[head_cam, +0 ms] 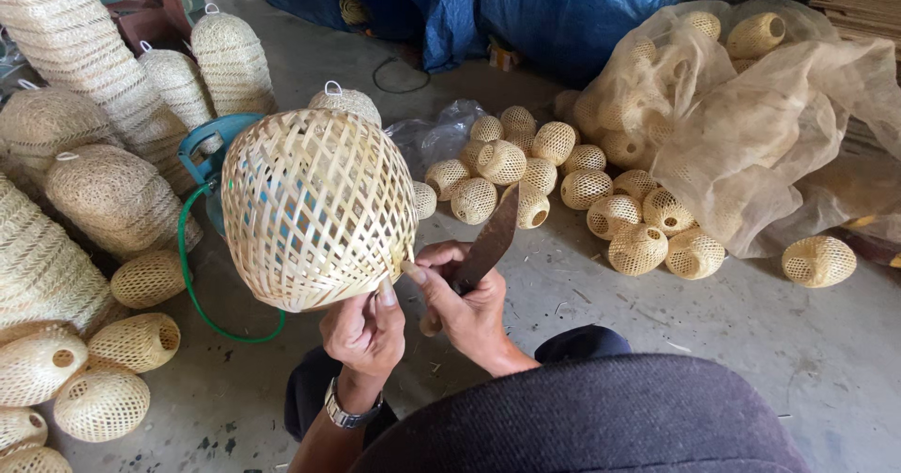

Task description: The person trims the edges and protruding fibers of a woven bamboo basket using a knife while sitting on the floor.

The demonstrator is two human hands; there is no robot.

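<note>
At frame centre, our left hand (pixel 364 328) closes on the lower rim of the big woven bamboo basket (pixel 317 208), which rises above and left of that grip. Our right hand (pixel 466 300) clenches a rusty knife (pixel 488 241), thumb touching the rim, blade slanting upper right.

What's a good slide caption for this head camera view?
Left hand steadies a woven basket while right hand holds a knife.
</note>
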